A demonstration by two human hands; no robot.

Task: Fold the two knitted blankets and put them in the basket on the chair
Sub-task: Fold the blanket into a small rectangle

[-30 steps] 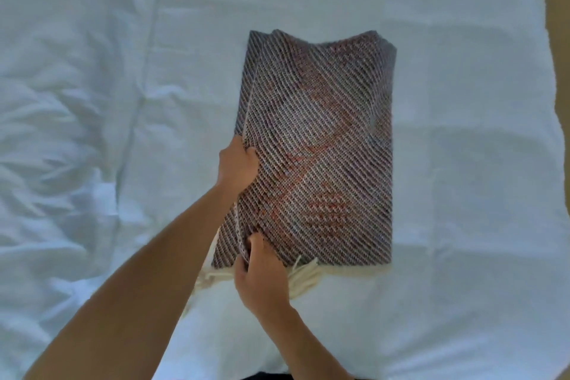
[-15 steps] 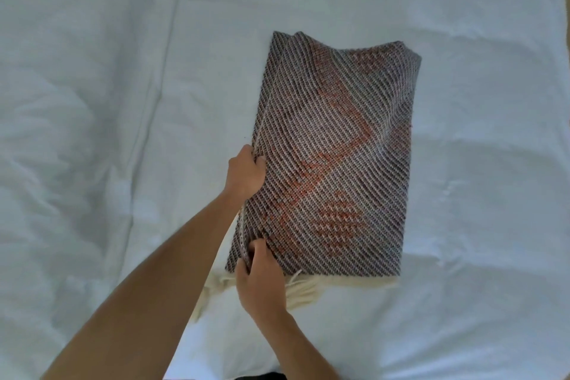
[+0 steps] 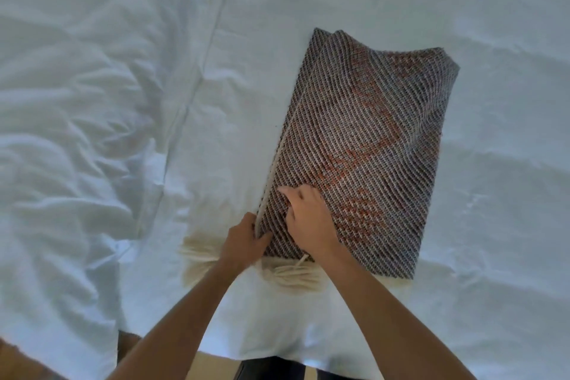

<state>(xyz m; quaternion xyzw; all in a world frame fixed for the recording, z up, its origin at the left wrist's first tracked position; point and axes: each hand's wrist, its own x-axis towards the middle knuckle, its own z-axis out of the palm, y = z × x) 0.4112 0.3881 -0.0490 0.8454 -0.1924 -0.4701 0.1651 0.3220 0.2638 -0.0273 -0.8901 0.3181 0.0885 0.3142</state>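
Observation:
A knitted blanket (image 3: 364, 139) with dark and pale diagonal stripes and an orange pattern lies folded into a long rectangle on the white bed. Cream fringe (image 3: 293, 279) sticks out from under its near edge. My left hand (image 3: 245, 241) pinches the near left corner of the blanket, fingers under the edge and thumb on top. My right hand (image 3: 308, 219) grips the top layer just beside it, on the near left part. No second blanket, basket or chair is in view.
The white bed sheet (image 3: 123, 102) is wrinkled on the left, with a seam (image 3: 197, 86) running from far to near. The bed's near edge (image 3: 277, 355) shows at the bottom, with floor and a dark striped thing below it.
My left hand slid down the blanket's left edge to the near corner. My right hand shifted up onto the top layer. The view moved back, so the bed's near edge shows.

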